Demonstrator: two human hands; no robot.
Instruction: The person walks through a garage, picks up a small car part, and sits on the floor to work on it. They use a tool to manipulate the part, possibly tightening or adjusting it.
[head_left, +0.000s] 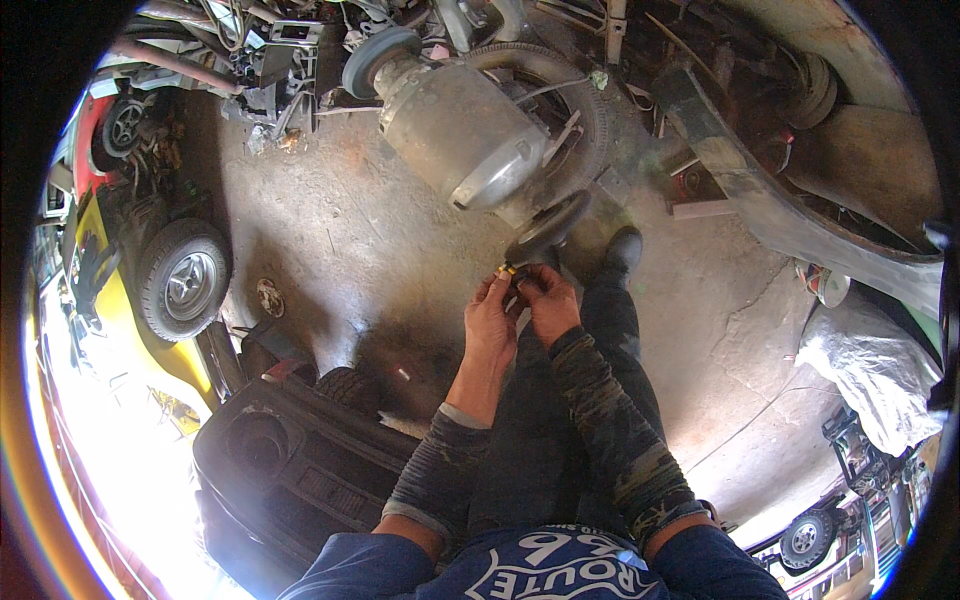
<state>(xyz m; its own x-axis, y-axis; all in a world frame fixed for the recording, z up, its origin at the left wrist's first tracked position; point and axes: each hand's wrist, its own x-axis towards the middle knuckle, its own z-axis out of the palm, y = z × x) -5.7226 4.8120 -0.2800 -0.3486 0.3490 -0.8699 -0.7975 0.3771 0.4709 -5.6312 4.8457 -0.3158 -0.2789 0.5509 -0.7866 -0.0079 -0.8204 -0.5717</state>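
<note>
My left hand (492,310) and my right hand (548,303) meet at the middle of the view, fingers closed around a small yellow-and-black part (507,270). Its exact kind is too small to make out, and the fingers partly cover it. Just beyond the hands, a dark round wheel-like piece (550,225) lies at the lower end of a large, grimy metal cylinder (445,130). The cylinder sits at a slant on a big tyre (585,125). My dark-trousered legs show beneath my forearms.
A yellow vehicle body (140,330) with a wheel (185,282) stands left. A black molded car panel (260,490) lies lower left. Long metal panels (760,200) and a white sheet (860,360) are right. Piled scrap parts (270,60) line the top; bare concrete floor (300,190) surrounds the cylinder.
</note>
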